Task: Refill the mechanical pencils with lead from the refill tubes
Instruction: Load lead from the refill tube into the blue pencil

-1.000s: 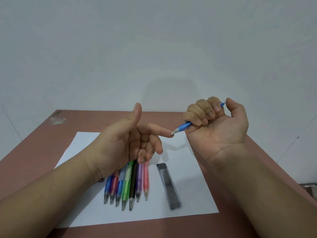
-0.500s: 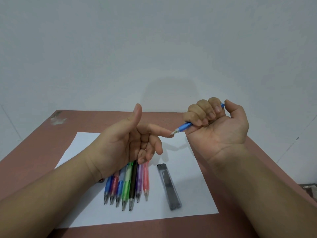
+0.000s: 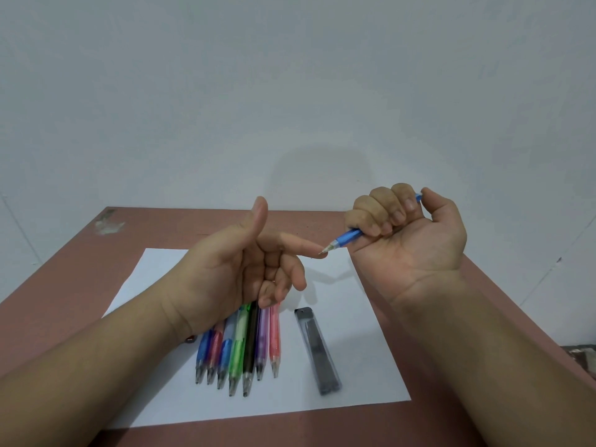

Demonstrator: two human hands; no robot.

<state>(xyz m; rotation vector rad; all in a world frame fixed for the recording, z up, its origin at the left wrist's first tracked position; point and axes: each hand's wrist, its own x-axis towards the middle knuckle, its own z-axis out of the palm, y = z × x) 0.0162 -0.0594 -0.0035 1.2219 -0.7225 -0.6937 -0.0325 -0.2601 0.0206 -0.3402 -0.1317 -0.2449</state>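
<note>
My right hand (image 3: 409, 240) is closed in a fist around a blue mechanical pencil (image 3: 346, 238), with the thumb over its rear end. The pencil's metal tip points left and touches the outstretched index fingertip of my left hand (image 3: 238, 269). That hand holds nothing; its thumb stands up and the other fingers curl in. Below it, several coloured mechanical pencils (image 3: 245, 346) lie side by side on a white sheet of paper (image 3: 364, 317), tips toward me, their upper ends hidden by the hand. A dark lead refill tube (image 3: 317, 351) lies to their right on the sheet.
The paper rests on a reddish-brown table (image 3: 80, 253) against a pale wall. A scuffed patch (image 3: 108, 222) marks the far left corner. A small dark red object (image 3: 189, 340) peeks out beside my left wrist. The table's right edge runs close past my right forearm.
</note>
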